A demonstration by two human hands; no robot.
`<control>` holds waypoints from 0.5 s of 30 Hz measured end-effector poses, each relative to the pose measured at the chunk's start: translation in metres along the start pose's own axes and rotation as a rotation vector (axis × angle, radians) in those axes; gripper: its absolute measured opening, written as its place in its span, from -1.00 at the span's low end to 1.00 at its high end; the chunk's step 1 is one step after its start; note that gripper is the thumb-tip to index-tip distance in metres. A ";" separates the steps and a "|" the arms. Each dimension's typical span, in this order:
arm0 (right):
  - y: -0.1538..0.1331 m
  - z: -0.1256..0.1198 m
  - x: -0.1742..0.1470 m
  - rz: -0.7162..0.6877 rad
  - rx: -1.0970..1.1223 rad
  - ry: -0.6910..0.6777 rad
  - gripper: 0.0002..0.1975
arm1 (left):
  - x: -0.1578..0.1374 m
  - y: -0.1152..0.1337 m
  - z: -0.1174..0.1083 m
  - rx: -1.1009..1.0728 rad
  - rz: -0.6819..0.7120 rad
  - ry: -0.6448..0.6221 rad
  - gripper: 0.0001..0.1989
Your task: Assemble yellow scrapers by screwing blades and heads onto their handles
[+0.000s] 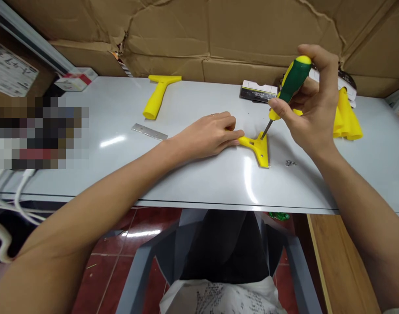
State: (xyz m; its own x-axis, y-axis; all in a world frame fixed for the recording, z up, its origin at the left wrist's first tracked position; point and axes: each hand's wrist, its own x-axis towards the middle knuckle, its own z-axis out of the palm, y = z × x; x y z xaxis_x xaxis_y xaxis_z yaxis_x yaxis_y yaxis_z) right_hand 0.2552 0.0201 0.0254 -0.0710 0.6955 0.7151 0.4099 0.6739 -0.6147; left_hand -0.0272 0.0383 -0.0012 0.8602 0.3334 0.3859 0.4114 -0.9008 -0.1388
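Observation:
On the white table lies a yellow scraper (260,150) with a flared head and a thin blade edge along its right side. My left hand (215,133) is closed around its handle and presses it to the table. My right hand (315,98) grips a green and yellow screwdriver (295,78), tilted, with fingers at the handle's top and side. The screwdriver's tip meets the upper screw spot on the scraper head; a second screw spot shows below it. Several small screws (289,163) lie in a pile right of the scraper.
Another yellow scraper handle (157,96) stands at the back left, near a flat metal blade (149,131). Several yellow handles (346,117) lie behind my right hand. Black-and-white boxes (258,90) sit along the cardboard (199,39) at the back. White cables (21,196) hang at the left edge.

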 end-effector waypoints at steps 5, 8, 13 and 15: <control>-0.005 0.002 -0.001 0.009 -0.019 -0.013 -0.28 | -0.001 -0.004 0.002 -0.002 0.023 0.008 -0.62; -0.003 0.004 -0.003 0.017 0.003 0.014 -0.26 | -0.001 -0.002 0.000 -0.010 0.033 0.000 -0.60; -0.006 0.004 -0.010 0.116 0.145 -0.005 -0.21 | 0.001 0.003 -0.003 -0.032 -0.003 -0.032 -0.64; -0.009 0.003 -0.010 0.135 0.153 0.031 -0.21 | 0.002 0.004 -0.003 -0.039 -0.012 -0.034 -0.65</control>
State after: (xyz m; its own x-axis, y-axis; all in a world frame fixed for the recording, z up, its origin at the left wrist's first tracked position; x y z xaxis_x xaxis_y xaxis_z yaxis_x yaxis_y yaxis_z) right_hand 0.2494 0.0079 0.0223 0.0043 0.7753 0.6315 0.2707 0.6071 -0.7471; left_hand -0.0252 0.0347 0.0013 0.8650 0.3530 0.3565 0.4105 -0.9066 -0.0983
